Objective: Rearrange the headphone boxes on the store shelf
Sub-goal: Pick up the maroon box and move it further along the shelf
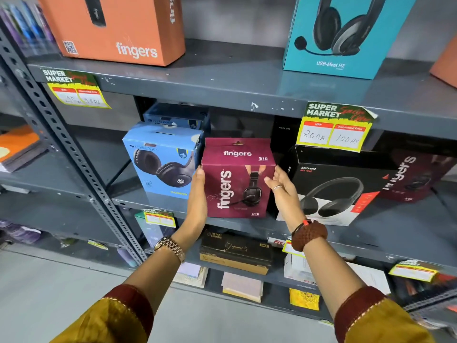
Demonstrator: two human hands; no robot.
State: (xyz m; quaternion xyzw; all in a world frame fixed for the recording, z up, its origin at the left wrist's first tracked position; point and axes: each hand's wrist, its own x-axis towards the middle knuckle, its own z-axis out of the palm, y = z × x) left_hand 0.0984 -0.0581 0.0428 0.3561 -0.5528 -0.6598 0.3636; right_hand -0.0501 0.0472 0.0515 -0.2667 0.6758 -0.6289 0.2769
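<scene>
A maroon "fingers" S10 headphone box (237,179) stands upright at the front of the middle shelf (395,233). My left hand (196,196) lies flat against its left side. My right hand (282,186) is at its right side, fingers spread and touching the upper right corner. A light blue headphone box (160,159) stands just left of it, with a second blue box (175,116) behind. To the right lies a black Rockerz headphone box (329,186), and beyond it a dark maroon box (415,177).
The upper shelf carries an orange "fingers" box (118,28) and a teal USB headset box (343,35). Yellow price tags (333,129) hang from the shelf edges. A perforated steel upright (74,157) runs down the left. Lower shelves hold a black-and-gold box (235,251) and paper pads.
</scene>
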